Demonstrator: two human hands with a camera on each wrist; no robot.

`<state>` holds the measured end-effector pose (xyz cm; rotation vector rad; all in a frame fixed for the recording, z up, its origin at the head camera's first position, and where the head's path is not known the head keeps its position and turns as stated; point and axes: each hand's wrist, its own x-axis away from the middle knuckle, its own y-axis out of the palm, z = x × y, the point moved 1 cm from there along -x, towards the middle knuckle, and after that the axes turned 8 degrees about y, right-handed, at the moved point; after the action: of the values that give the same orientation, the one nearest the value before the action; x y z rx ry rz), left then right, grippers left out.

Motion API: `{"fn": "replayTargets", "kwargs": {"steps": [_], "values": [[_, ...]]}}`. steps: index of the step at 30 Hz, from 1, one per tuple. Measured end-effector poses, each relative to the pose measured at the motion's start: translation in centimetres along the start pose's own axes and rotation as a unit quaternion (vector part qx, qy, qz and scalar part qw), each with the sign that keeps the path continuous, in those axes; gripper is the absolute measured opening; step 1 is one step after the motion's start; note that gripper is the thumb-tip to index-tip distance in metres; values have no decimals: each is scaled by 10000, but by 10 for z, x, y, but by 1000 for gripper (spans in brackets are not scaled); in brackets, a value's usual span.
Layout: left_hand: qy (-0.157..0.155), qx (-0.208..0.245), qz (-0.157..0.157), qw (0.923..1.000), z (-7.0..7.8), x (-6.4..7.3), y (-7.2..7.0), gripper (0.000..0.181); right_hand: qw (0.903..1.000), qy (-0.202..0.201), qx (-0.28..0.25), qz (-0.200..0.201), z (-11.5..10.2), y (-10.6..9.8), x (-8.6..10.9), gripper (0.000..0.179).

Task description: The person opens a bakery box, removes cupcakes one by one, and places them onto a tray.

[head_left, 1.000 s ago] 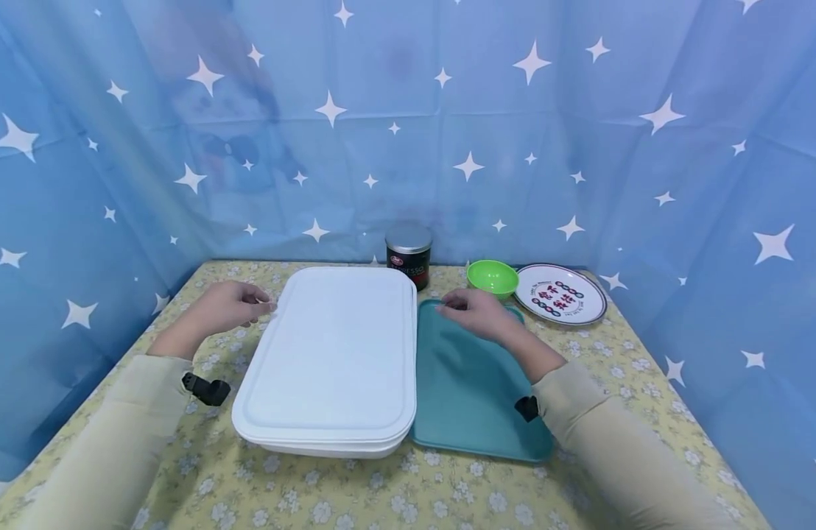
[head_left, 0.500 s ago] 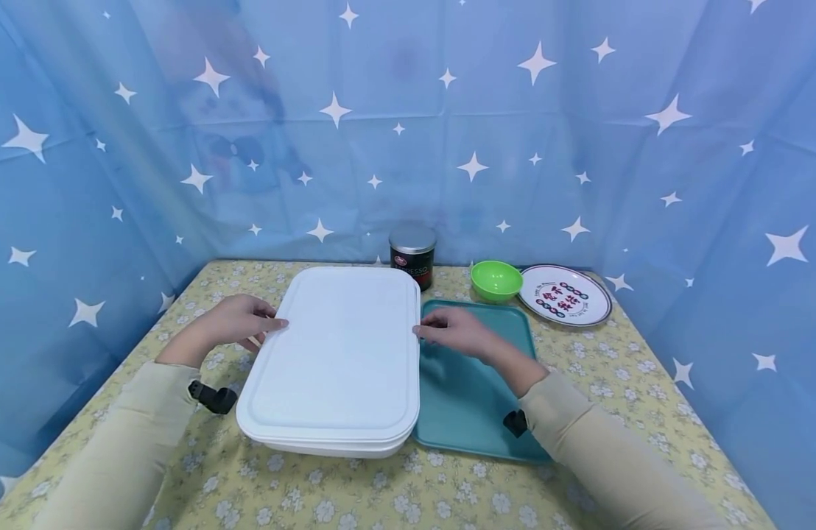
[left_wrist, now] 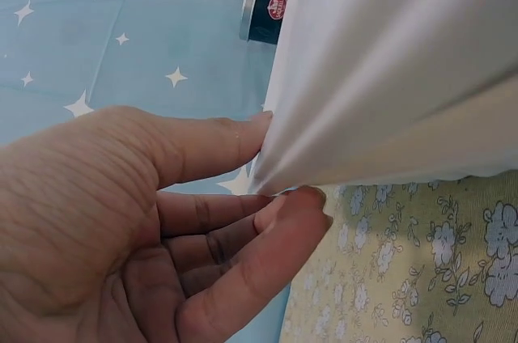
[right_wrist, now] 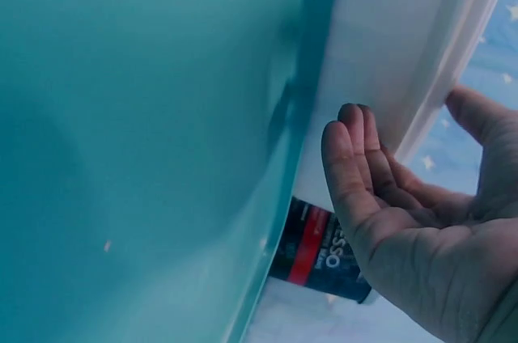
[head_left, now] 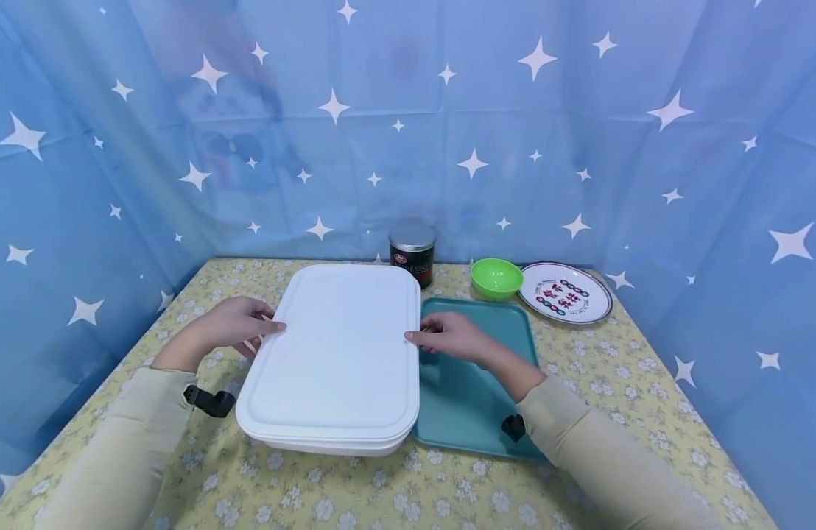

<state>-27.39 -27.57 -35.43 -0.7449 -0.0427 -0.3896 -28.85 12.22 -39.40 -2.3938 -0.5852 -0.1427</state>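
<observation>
A white plastic box (head_left: pixel 355 448) with a flat white lid (head_left: pixel 338 353) stands left of the table's middle. At the lid's left edge, my left hand (head_left: pixel 232 325) has its thumb on top and its fingers (left_wrist: pixel 267 262) below the rim. Opposite it, my right hand (head_left: pixel 456 337) grips the right edge, thumb laid over the lid. In the right wrist view the other fingers (right_wrist: pixel 350 173) reach under the rim beside the box's wall (right_wrist: pixel 376 35). What the box holds is hidden.
A teal tray (head_left: pixel 477 401) lies right against the box. Behind stand a dark coffee tin (head_left: pixel 412 259) with a silver top, a bright green bowl (head_left: pixel 496 279) and a white plate (head_left: pixel 593 283) with red lettering. Blue star-printed curtains (head_left: pixel 395 147) enclose the flowered tablecloth (head_left: pixel 289 493).
Both hands have moved in to the lid's two long edges, the left from outside and the right from above the tray. The box and lid show no clear shift.
</observation>
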Motion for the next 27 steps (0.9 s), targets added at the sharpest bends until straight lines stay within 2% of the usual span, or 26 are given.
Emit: {"fn": "replayTargets", "kwargs": {"steps": [10,19,27], "values": [[244,-266,100,9993,2,-1,2,54,9999,76,-128,-30,-2,1,2,37],[397,-271,181,9987,5,3,3,52,9995,111,-294,55,-1,1,5,37],[501,-239,385,9977,7,4,4,53,9979,249,-581,139,-1,2,9,33]]}}
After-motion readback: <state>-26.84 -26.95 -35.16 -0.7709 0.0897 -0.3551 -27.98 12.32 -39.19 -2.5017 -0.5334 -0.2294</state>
